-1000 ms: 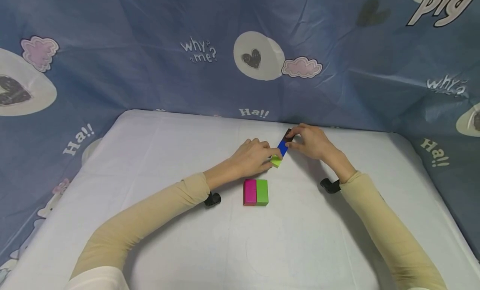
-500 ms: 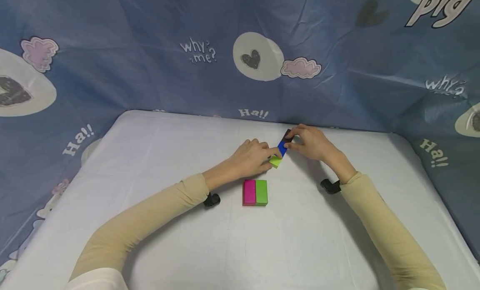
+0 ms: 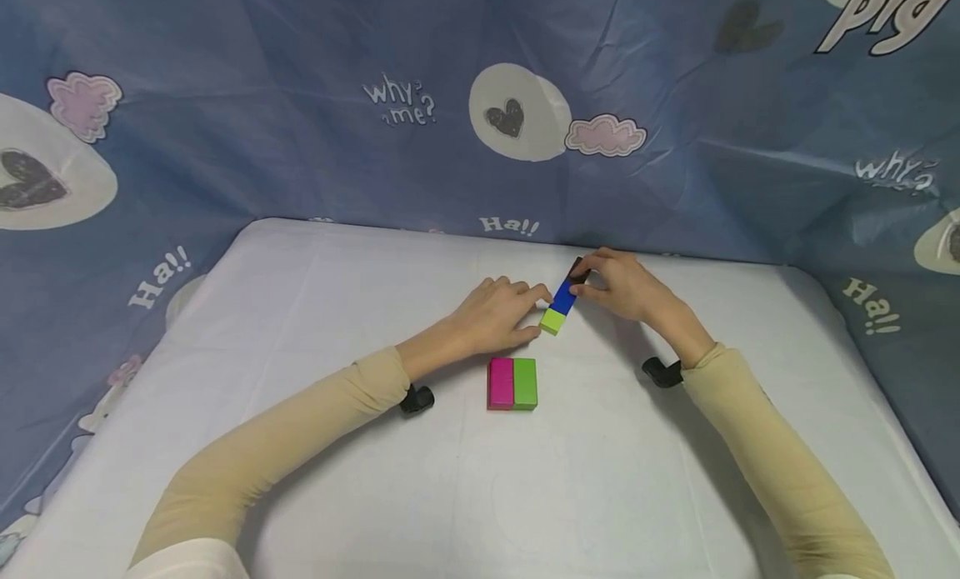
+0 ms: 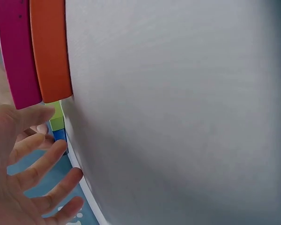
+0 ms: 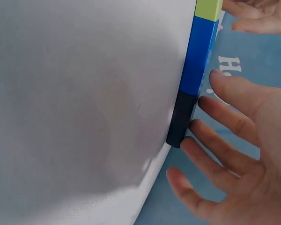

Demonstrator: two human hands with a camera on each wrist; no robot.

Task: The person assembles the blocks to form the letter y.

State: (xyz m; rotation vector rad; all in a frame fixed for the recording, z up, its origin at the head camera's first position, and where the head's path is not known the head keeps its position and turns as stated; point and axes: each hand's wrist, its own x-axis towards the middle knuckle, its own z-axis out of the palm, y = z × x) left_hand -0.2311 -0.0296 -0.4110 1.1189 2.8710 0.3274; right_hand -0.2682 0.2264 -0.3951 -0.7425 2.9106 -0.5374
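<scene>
Blocks lie end to end in a slanting row toward the far edge of the white bench (image 3: 600, 479): a lime block (image 3: 552, 321) nearest the person, a blue block (image 3: 564, 298) in the middle, and a black block (image 3: 580, 267) at the far end. The right hand (image 3: 624, 284) rests against the row; its grip is loosely spread, fingertips at the side of the black block, thumb by the blue one. The left hand (image 3: 497, 314) has its grip spread too, thumb and forefinger just beside the lime and blue blocks; whether they touch, I cannot tell. Nearer the person, a magenta block (image 3: 501, 383) and a green block (image 3: 525, 383) sit side by side, the magenta one on top of an orange block (image 4: 51, 51). Behind hangs a blue printed cloth (image 3: 300, 162).
</scene>
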